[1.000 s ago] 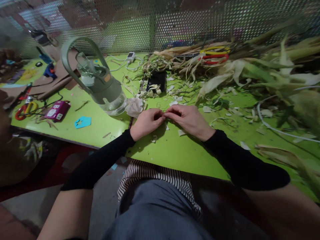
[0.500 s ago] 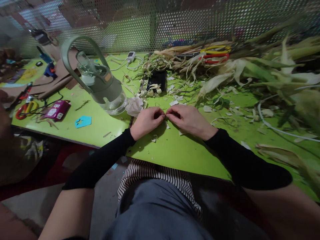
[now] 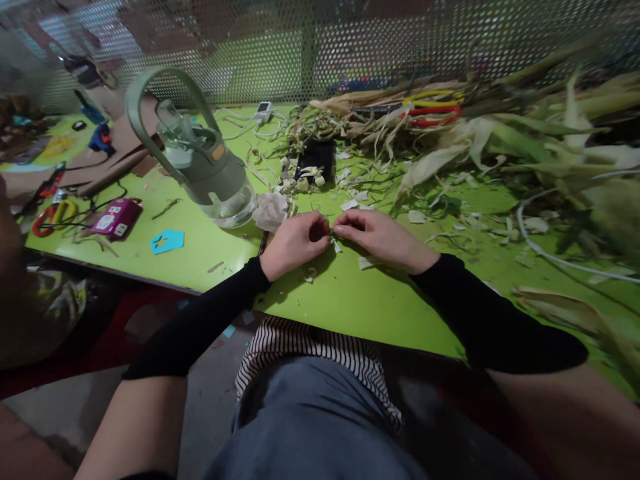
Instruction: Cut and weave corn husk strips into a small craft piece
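The left hand and right hand curl close together over the green table, nearly fingertip to fingertip; whether either pinches anything cannot be told. A pale scrap shows just beside their fingertips, with corn husks heaped farther back, to the right.

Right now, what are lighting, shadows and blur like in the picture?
Head view: dim overall, the green table brighter near the bottle than at far right; head view: soft shadows under the left hand and right hand, anything between them too small to make out; head view: mesh screen blurred toward the upper left corner.
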The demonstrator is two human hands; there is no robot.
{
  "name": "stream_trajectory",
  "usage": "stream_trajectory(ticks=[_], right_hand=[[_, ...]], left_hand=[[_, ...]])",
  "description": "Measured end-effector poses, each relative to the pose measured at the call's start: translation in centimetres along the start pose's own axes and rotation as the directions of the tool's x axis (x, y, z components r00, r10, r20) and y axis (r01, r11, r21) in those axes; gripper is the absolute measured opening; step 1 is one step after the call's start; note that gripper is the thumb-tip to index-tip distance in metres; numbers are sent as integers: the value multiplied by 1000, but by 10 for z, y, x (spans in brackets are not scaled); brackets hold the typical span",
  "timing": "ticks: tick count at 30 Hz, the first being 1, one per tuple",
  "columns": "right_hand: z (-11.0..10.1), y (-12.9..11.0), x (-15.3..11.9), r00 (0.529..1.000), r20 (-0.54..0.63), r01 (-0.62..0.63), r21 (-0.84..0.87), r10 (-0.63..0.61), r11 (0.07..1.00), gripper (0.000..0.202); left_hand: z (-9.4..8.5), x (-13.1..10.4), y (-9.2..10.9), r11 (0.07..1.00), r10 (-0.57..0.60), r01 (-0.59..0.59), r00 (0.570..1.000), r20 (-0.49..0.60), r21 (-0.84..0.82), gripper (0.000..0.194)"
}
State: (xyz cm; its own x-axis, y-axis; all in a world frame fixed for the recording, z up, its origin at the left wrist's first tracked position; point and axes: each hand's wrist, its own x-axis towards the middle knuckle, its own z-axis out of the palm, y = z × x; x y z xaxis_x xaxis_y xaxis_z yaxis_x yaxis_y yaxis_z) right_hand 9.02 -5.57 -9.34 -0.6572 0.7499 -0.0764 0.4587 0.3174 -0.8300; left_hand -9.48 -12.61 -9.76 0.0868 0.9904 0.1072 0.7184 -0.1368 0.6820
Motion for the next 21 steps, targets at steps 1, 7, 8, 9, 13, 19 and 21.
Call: stream_trajectory(ticks=[1,7,8,9,13,19,21], right_hand=[[1,1,0,1000,-6,-2,4,2,1000,29],[2,3,1,1000,-16,4,38,-3,999,34],[1,3,1,1000,-10,9,42,-9,999,35],[0,3,0,1000,-4,18,35,-18,999,35],[-6,2,0,993,-20,111,-159,-116,981,30],[-7,5,1,977,-63,163,-408,-205,898,27],[-7,6,1,980,-73,134,-442,-185,887,25]], left_hand=[[1,0,0,1000,1,-1,1000,-3,13,8],[10,1,-4,989,12,-4,998,-54,148,3],[10,1,-5,987,16,-6,998,-60,162,3],[10,1,-5,985,21,-10,998,-61,171,4],[8,1,-7,984,59,-50,997,-48,168,6],[-1,-5,-9,971,120,-103,991,-64,217,16],[-5,-8,-11,970,108,-88,991,-81,226,17]])
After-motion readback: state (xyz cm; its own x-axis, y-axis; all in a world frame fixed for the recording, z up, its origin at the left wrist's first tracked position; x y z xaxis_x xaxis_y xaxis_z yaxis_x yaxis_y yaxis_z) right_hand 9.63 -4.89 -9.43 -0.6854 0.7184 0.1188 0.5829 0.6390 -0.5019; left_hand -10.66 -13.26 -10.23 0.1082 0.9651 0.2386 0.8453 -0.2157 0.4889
